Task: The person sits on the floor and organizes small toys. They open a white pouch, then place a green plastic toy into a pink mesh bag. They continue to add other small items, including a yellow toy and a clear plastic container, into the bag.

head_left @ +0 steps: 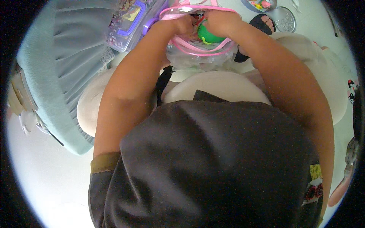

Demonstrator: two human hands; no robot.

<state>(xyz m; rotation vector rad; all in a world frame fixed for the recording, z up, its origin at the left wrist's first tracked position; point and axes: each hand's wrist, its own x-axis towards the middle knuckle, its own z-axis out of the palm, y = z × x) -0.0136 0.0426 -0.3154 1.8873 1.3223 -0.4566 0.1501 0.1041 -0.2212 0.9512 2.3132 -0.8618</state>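
Note:
A clear plastic bag with pink trim [185, 47] stands on the floor in front of me, its top opened. Both my hands reach down into its mouth. My left hand [184, 26] is at the left side of the opening, its fingers mostly hidden among the contents. On the right, my right hand [217, 22] lies right above a round green object [209, 35] that looks like a ball with a yellow-green bit on it. The fingers of this hand are hidden too. Something red shows between the hands, too small to name.
A clear storage box with a purple handle [132, 22] lies left of the bag. Further left is furniture with a pale blue pleated skirt [81, 38]. At the far right sit a round tin [249, 4] with colourful pieces, a metal lid [285, 19] and a black sandal [260, 24] on a foot.

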